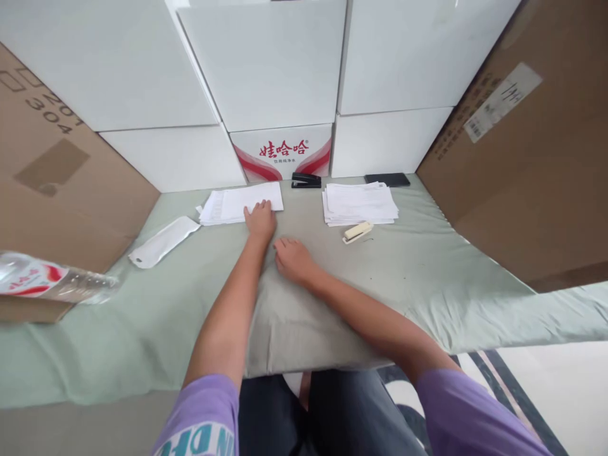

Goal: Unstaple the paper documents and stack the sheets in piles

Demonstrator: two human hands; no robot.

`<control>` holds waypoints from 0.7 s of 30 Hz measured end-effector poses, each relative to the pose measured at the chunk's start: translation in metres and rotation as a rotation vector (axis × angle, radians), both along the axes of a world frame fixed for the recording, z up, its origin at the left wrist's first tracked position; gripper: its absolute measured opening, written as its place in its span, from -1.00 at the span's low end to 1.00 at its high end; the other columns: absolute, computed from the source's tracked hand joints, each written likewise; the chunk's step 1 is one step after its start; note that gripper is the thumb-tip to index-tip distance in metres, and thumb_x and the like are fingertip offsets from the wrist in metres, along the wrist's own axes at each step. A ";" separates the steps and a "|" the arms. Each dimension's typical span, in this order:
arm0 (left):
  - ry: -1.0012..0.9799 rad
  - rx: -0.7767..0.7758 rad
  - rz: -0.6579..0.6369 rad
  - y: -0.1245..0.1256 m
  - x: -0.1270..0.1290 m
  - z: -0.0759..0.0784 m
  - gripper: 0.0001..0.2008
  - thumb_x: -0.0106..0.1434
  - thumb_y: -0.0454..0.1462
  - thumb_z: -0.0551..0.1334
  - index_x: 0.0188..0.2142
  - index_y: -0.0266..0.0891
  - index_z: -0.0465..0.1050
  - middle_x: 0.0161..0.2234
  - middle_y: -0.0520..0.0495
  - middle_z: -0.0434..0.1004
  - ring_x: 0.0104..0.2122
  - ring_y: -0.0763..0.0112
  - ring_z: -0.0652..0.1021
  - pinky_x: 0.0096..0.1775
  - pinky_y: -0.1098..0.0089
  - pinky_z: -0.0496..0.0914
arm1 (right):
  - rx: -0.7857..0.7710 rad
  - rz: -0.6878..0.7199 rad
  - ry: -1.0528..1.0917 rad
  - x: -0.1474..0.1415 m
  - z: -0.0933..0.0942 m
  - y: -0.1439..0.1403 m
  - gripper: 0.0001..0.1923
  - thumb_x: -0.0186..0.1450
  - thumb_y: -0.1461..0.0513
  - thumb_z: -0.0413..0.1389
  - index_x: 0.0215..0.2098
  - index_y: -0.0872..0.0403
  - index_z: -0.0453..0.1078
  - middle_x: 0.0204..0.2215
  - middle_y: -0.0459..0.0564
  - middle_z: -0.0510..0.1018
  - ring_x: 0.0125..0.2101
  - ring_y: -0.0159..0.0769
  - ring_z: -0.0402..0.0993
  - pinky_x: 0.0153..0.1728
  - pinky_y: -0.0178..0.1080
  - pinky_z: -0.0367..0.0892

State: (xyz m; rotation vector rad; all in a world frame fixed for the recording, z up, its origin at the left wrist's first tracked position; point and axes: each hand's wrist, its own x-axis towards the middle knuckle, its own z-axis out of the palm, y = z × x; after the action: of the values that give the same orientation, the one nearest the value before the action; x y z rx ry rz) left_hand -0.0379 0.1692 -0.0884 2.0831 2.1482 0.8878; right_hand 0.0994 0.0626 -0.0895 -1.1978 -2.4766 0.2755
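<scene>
Resting flat and open on the thin, floppy stack of white paper sheets (240,204), the left hand (260,221) can pinch its near edge; the right hand (292,258) lies loose, empty

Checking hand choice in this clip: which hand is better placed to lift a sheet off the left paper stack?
Left. The left hand already rests on the left paper stack; the right hand lies on the cloth, short of it.
</scene>
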 end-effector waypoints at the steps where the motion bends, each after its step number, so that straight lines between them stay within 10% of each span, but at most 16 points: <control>1: 0.009 -0.008 -0.011 0.002 -0.004 -0.002 -0.65 0.32 -0.33 0.11 0.07 -0.17 0.46 0.23 -0.36 0.43 0.24 -0.09 0.38 0.28 -0.19 -0.08 | 0.004 0.000 0.003 0.000 -0.003 0.000 -0.74 0.34 0.36 -0.05 -0.05 0.15 0.36 -0.10 0.18 0.55 -0.10 -0.12 0.43 -0.07 -0.14 0.26; 9: -0.023 0.102 0.076 0.003 -0.006 -0.014 -0.73 0.41 -0.28 -0.01 -0.16 -0.17 0.48 -0.17 -0.34 0.62 -0.07 0.04 0.57 0.17 0.01 0.08 | 0.017 -0.027 0.023 0.009 -0.001 0.008 -0.75 0.33 0.36 -0.05 -0.07 0.15 0.37 -0.12 0.17 0.54 -0.13 -0.14 0.42 -0.10 -0.17 0.25; 21: -0.307 0.199 0.307 0.001 -0.033 0.000 -0.68 0.40 -0.24 0.08 -0.51 -0.10 0.09 -0.55 0.00 0.27 -0.36 0.19 0.44 -0.20 0.30 0.18 | 0.000 -0.042 0.024 0.008 -0.006 0.010 -0.76 0.35 0.35 -0.06 -0.09 0.12 0.39 -0.13 0.13 0.54 -0.15 -0.18 0.41 -0.14 -0.19 0.24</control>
State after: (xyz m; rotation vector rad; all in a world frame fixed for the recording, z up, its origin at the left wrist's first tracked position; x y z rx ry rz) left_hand -0.0706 0.1706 -0.0887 1.5695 2.3188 1.4003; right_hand 0.1075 0.0727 -0.0959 -1.2376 -2.4278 0.2769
